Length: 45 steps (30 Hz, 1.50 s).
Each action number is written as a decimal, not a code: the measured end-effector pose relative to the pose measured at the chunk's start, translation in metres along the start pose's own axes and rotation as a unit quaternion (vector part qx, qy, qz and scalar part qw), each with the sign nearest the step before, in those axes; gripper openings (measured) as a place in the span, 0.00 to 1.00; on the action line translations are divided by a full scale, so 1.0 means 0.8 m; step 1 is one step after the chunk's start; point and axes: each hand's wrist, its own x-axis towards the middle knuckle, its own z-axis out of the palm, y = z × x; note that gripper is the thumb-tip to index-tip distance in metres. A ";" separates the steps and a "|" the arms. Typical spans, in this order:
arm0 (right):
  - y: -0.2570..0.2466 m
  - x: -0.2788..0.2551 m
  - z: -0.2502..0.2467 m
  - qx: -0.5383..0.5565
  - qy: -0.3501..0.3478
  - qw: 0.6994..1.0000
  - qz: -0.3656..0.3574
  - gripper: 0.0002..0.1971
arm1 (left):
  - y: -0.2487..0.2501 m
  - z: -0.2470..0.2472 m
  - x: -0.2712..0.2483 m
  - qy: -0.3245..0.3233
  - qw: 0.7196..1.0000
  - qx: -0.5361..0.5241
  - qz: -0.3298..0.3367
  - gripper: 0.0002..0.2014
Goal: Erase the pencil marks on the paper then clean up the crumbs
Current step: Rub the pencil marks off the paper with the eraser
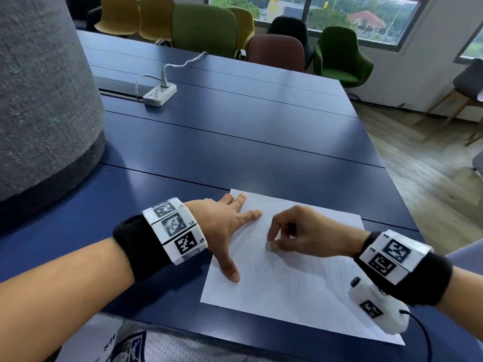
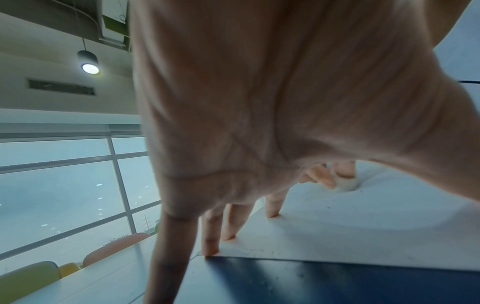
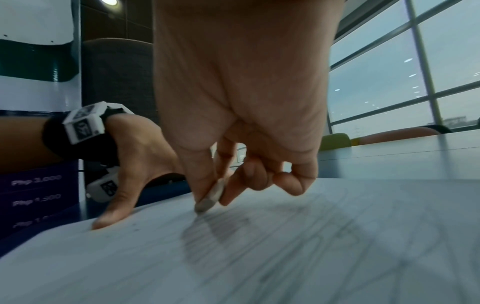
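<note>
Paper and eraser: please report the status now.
Left hand flat, pressing paper. Right hand pinches eraser onto sheet. Faint pencil marks remain, few crumbs. Nothing blocking.

One sheet of paper (image 1: 300,278) lies on one blue table (image 1: 235,131). Two hands are over it: the left hand (image 1: 224,226) and the right hand (image 1: 305,233). One eraser (image 1: 269,246) is on the sheet. A few dark crumbs (image 1: 255,269) dot the paper; they are too small to count exactly. Each wrist carries one white band of square code tags, two bands in all: the left band (image 1: 173,229) and the right band (image 1: 392,256). One white power strip (image 1: 160,94) sits far back on the table, with one plug in it. At least seven chairs (image 1: 203,28) stand beyond the table: three yellow, two green, one brown, one black.
</note>
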 end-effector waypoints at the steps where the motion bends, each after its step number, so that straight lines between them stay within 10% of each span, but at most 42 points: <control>1: 0.002 0.001 0.000 0.001 0.017 1.000 0.003 0.05 | 0.000 0.000 0.000 0.000 1.000 -0.001 0.000 0.68; 6: -0.012 -0.016 0.009 0.005 -0.091 0.995 -0.030 0.03 | 0.001 0.000 0.002 -0.003 1.000 0.005 -0.004 0.69; 11: 0.006 -0.007 0.001 0.011 0.015 1.000 0.003 0.05 | 0.001 -0.001 0.001 -0.005 1.000 0.003 -0.004 0.69; 15: -0.005 -0.019 0.006 0.012 -0.066 0.998 -0.018 0.03 | 0.001 -0.001 0.001 -0.005 1.000 0.002 -0.004 0.69; 21: 0.015 0.000 0.000 0.021 0.073 0.996 0.035 0.05 | 0.001 -0.002 0.000 -0.006 1.000 0.002 -0.004 0.69; 26: 0.007 -0.006 0.000 0.025 -0.049 0.998 0.014 0.05 | 0.000 -0.001 0.002 -0.006 1.000 0.004 -0.005 0.69; 32: 0.025 0.029 -0.017 0.013 0.101 0.992 0.075 0.06 | -0.002 0.001 0.003 -0.004 1.000 -0.004 -0.006 0.69; 37: 0.007 0.001 -0.005 0.024 -0.062 0.998 0.009 0.04 | -0.001 0.001 0.004 -0.009 1.000 0.000 -0.004 0.70; 42: 0.005 0.000 -0.003 0.007 0.008 1.000 0.022 0.05 | -0.002 0.002 0.005 -0.009 1.000 0.001 -0.006 0.70; 45: -0.007 -0.018 0.008 0.005 -0.086 0.996 -0.008 0.01 | -0.003 0.005 0.006 -0.004 1.000 0.001 -0.007 0.70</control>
